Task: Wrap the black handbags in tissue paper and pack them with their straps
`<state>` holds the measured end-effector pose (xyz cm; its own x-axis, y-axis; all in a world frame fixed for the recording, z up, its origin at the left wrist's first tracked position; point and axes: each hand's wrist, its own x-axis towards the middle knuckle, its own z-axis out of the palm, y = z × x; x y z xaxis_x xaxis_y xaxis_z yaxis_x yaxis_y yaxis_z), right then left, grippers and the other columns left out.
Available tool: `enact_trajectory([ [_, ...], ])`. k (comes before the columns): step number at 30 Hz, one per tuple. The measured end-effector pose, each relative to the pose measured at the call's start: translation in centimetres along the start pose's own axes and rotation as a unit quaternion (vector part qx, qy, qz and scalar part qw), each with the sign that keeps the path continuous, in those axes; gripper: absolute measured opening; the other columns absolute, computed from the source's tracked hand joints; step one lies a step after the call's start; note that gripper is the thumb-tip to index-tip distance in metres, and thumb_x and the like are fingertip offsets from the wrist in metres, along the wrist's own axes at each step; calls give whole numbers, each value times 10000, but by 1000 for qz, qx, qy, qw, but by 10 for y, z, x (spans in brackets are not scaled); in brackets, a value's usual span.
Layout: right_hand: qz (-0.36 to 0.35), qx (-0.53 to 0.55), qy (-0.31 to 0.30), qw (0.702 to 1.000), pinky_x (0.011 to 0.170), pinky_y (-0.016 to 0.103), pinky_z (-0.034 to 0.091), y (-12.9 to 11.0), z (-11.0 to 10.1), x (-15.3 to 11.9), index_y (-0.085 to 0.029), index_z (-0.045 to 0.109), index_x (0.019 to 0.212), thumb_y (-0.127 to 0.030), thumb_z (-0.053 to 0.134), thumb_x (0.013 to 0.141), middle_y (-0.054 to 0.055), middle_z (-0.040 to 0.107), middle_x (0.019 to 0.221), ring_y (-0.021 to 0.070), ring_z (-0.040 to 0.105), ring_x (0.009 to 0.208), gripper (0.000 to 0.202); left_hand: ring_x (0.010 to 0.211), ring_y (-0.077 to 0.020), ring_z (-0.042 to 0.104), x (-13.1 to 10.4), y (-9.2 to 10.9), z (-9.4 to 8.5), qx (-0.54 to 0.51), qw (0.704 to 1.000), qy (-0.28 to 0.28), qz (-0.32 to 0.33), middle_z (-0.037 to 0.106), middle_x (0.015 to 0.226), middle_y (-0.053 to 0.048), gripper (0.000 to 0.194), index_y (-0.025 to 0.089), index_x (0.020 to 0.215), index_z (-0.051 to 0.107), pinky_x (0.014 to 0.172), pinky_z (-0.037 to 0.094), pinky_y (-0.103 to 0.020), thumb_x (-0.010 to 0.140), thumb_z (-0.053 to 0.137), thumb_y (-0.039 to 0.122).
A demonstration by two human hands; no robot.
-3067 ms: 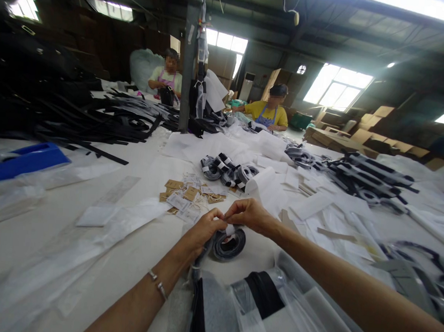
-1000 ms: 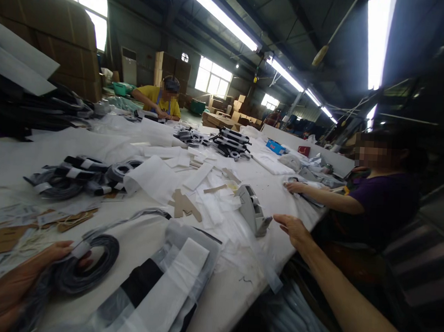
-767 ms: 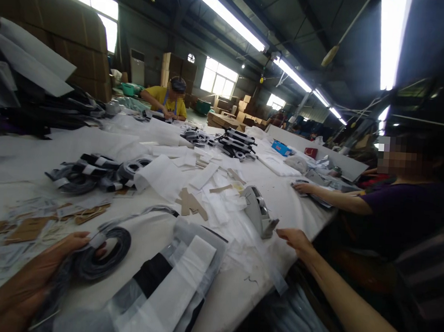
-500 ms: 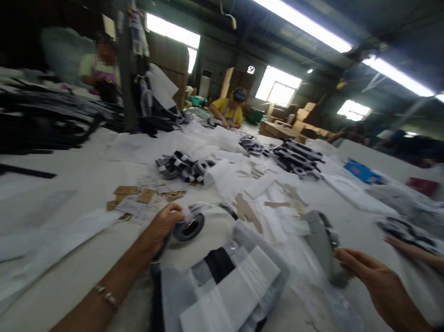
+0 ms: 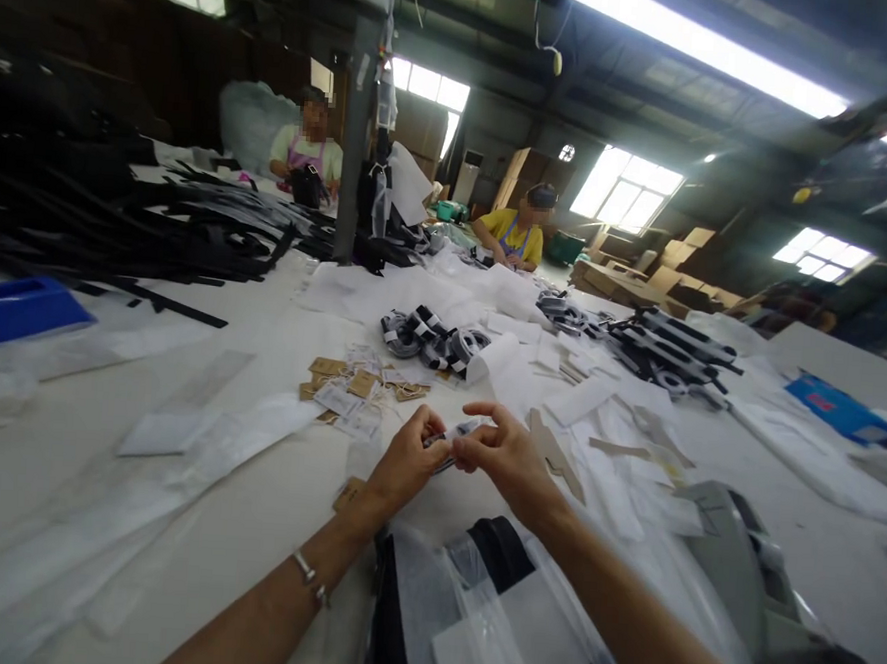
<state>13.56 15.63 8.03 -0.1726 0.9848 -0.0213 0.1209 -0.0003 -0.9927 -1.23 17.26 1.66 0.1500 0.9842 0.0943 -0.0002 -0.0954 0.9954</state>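
Note:
My left hand [image 5: 413, 455] is closed around a small dark coiled strap [image 5: 441, 464], mostly hidden by fingers. My right hand [image 5: 500, 451] meets it there, its thumb and fingertips pinched at the coil with one finger raised. Glossy clear film [image 5: 468, 430] shows between the hands; whether it is tape or wrapping I cannot tell. Below them lies a clear plastic bag [image 5: 471, 614] with black straps and white sheet inside. To the right of my right forearm stands a grey tape dispenser [image 5: 762, 592].
Brown and white tags [image 5: 354, 387] lie beyond my left hand, with several coiled straps [image 5: 432, 339] behind them. Black straps [image 5: 216, 228] heap at left near a blue holder [image 5: 24, 311]. Two people [image 5: 521, 227] [image 5: 308, 153] work across the table by a post [image 5: 356, 146].
My right hand has left the grey tape dispenser and come over to the coil in my left hand. The view has swung left, and the co-worker's hand at right is out of view.

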Motion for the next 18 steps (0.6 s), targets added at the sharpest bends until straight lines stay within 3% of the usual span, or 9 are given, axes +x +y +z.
enact_trajectory([
  [4,14,-60,40,997,533,249,431,17,-5,5,-209,507,902,-327,763,675,-64,626,553,140,596,526,362,650,-148,534,0,1,1,29,1000,9,3,561,696,43,141,220,833,480,605,382,-270,747,577,273],
  [9,22,-101,71,992,530,265,449,35,-6,11,-217,463,802,-350,742,689,-52,618,566,149,610,512,329,642,-145,502,-2,3,2,61,998,18,8,535,687,46,126,220,821,490,595,365,-273,747,576,274],
  [12,-7,-206,83,975,529,268,430,38,-8,10,-224,474,766,-369,725,740,-53,596,551,147,588,501,292,649,-146,509,-2,4,0,52,998,22,-3,537,692,44,144,218,818,504,597,372,-268,741,605,287],
  [15,-97,-370,106,918,555,276,400,34,-15,6,-221,580,865,-408,706,809,-41,592,577,146,558,527,232,649,-151,523,-1,3,-2,25,999,13,-24,552,690,38,178,213,830,519,577,376,-260,741,635,315],
  [18,-256,-504,49,824,723,321,426,24,-22,8,-237,658,1112,-376,665,886,52,688,862,199,623,788,265,657,-154,559,2,-1,-3,-7,999,-1,-42,592,704,25,223,203,860,520,585,397,-258,746,652,342],
])
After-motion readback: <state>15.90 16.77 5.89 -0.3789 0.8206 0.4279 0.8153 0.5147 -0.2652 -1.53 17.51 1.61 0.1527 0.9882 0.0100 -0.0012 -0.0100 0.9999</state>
